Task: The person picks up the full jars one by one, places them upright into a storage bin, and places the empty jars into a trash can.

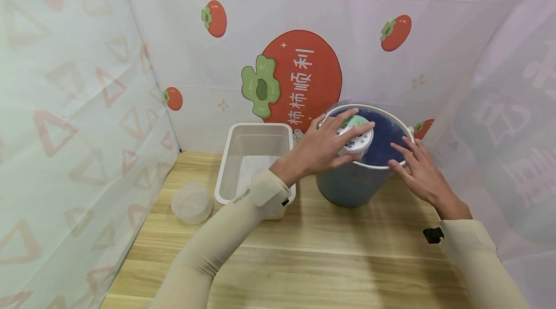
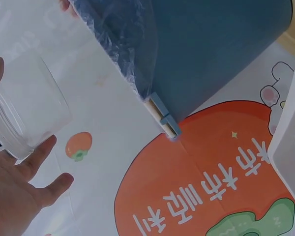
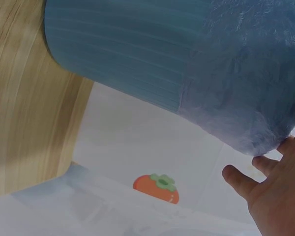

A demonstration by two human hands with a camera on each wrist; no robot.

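My left hand [image 1: 314, 152] grips a clear plastic tub [image 2: 34, 98] with a printed green and white lid [image 1: 360, 139], thumb on one side and fingers on the other. The tub is over the mouth of a blue-grey bucket [image 1: 343, 186] with a pale rim. A thin, crinkled purple-blue plastic bag [image 3: 246, 83] lines the bucket and folds down over its outside. My right hand [image 1: 421, 178] is at the bucket's right rim, its fingers spread and touching the bag-covered edge. The bucket's bottom inside is hidden.
A pale rectangular plastic bin [image 1: 260, 141] stands left of the bucket, near the back wall. Left of it, a round translucent container [image 1: 192, 203] sits on the wooden table [image 1: 321, 270]. Printed cloth walls [image 1: 356, 48] enclose the back and both sides.
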